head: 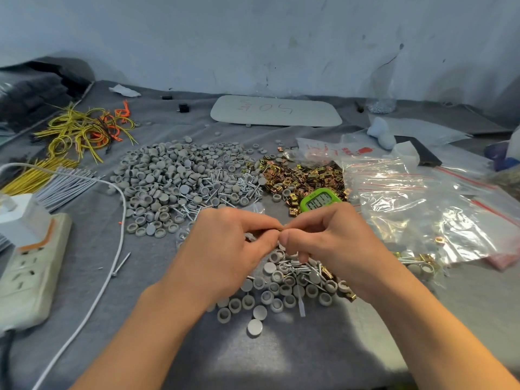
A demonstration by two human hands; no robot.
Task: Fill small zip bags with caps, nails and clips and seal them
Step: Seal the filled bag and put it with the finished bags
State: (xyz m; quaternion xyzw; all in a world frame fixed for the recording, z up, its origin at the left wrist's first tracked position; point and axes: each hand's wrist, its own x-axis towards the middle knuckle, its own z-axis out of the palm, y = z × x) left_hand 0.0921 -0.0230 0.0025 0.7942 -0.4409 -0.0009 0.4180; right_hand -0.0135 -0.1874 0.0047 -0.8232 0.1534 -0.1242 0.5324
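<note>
My left hand (236,240) and my right hand (323,237) meet fingertip to fingertip at mid-table, pinching the top edge of a small clear zip bag (292,274) that hangs between them. Grey caps, nails and gold clips show through the bag below my fingers. Loose grey caps (254,311) lie just under my hands. A big heap of grey caps (174,178) sits behind, with nails (225,187) at its right edge and a pile of gold clips (304,175) beyond. Filled zip bags (422,263) lie to the right.
A stack of clear zip bags with red seals (416,198) covers the right side. A green timer (319,199) stands behind my hands. A power strip (31,266) with a white cable (112,249), yellow and orange wire ties (84,128) and a white tray (275,111) sit around.
</note>
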